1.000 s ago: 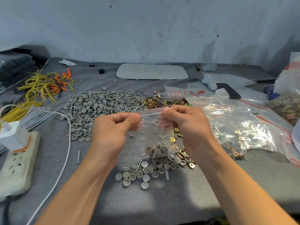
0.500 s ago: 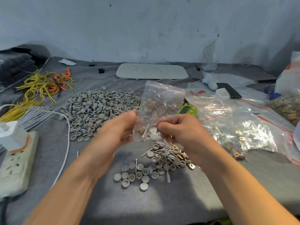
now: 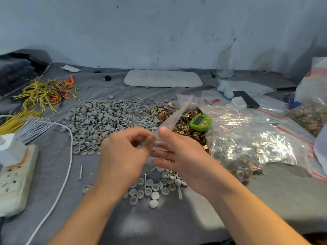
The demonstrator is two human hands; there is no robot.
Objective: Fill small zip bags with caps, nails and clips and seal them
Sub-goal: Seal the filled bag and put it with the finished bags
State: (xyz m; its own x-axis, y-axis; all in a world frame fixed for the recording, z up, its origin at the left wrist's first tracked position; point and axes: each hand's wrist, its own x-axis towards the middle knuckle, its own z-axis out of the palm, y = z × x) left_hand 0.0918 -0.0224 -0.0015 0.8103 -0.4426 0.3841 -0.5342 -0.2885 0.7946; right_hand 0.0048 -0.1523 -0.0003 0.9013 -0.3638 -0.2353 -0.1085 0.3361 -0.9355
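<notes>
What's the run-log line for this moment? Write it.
phase: bag handling | left hand pinches small zip bag | right hand pinches it too | bag held above loose caps | seal: blurred, cannot tell

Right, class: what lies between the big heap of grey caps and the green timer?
In the head view, brass clips lie there, with nails at the edge of the caps; the held clear bag crosses in front.

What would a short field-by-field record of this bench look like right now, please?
left hand: grips small zip bag, blurred
right hand: thumb pinches the bag's edge
bag state: held above table, seal unclear
loose stock: grey caps, nails, brass clips piled behind
near pile: caps and nails below hands
timer: green, on clips
</notes>
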